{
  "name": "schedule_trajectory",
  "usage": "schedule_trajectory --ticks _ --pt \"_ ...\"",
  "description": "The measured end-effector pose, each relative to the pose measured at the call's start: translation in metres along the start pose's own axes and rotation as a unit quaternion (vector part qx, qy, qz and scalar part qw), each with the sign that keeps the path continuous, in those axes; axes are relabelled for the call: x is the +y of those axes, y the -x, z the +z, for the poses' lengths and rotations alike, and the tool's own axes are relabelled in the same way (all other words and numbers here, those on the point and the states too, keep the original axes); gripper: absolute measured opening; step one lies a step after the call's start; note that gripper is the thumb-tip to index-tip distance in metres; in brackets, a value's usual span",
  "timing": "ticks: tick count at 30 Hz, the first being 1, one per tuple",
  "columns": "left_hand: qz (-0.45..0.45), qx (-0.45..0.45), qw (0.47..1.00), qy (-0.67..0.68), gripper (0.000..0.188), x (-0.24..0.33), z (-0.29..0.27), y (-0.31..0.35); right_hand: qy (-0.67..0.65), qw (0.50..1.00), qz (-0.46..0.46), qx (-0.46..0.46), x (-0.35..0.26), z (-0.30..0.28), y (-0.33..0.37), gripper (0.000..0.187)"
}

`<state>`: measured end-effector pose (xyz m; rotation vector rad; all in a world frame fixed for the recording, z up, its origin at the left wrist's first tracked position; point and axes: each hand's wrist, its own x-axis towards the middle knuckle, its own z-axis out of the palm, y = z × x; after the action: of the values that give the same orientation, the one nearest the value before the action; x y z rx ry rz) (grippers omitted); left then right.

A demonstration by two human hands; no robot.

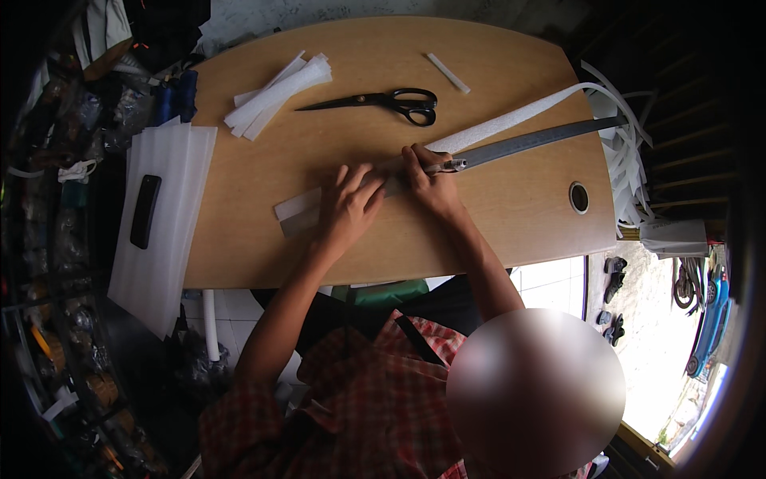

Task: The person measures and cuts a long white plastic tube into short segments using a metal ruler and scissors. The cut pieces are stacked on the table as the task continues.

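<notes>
Pinning white strip (511, 121) and ruler (527, 143) across table (511, 215) to right edge with half-spread left hand (349, 199), pinching pen-like tool (447, 166) in right hand (432, 190). Probably partway tbh, with short pieces (277, 99) near far-left corner done, strip not.

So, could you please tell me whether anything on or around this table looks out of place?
Loose white strips lie tangled past the right edge of the table, and a dark phone rests on white sheets jutting beyond its near-left corner; both look untidy. I see nothing spilled.
</notes>
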<state>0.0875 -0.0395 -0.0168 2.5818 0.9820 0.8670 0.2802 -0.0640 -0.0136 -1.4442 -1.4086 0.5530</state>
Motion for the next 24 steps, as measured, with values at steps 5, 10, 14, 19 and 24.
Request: schedule_trajectory --ticks 5,10,14,19,24 --pt "0.002 0.000 1.000 0.002 0.028 0.000 0.000 0.000 -0.020 1.000 0.003 0.008 0.003 0.001 0.000 0.035" --pt "0.005 -0.002 1.000 -0.005 0.029 -0.001 -0.001 0.000 -0.003 1.000 0.012 -0.008 -0.003 -0.001 0.000 0.034" --pt "0.010 0.004 1.000 -0.003 0.029 -0.004 0.002 0.002 0.011 0.999 0.043 -0.024 -0.003 -0.004 0.000 0.030" --pt "0.013 -0.001 1.000 -0.015 0.030 -0.003 0.001 0.001 0.017 0.999 0.025 -0.025 0.000 -0.001 0.002 0.034" --pt "0.018 0.009 1.000 0.000 0.030 -0.002 0.001 -0.001 -0.040 0.996 0.077 0.005 0.002 -0.006 0.010 0.037"
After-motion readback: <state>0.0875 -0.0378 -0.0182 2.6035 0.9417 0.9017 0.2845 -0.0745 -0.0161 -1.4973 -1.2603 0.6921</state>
